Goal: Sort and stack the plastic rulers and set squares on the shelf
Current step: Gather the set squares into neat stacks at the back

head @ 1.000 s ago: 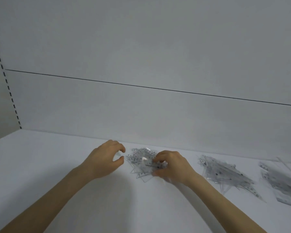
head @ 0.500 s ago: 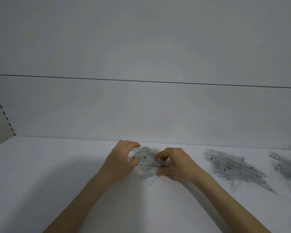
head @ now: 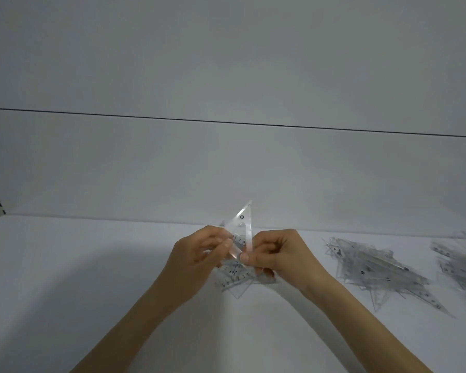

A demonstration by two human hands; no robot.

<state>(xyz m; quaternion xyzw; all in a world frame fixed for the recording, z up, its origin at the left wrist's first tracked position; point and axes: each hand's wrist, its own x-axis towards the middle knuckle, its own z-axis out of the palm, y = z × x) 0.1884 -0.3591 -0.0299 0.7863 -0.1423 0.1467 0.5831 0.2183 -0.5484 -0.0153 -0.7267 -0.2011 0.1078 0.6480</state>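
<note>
A clear plastic set square (head: 243, 224) stands upright with its tip pointing up, lifted above a small heap of clear set squares (head: 236, 279) on the white shelf (head: 92, 278). My left hand (head: 197, 254) pinches its lower left part with thumb and fingers. My right hand (head: 277, 254) pinches its lower right edge. Both hands hide the bottom of the held piece and part of the heap below.
A second pile of clear rulers and set squares (head: 371, 267) lies to the right on the shelf. A third pile (head: 460, 267) sits at the far right edge, partly cut off. The shelf's back wall (head: 226, 170) rises just behind the hands.
Both hands closed in on the middle heap, then raised one set square out of it and stood it upright. The camera view shifted slightly left.
</note>
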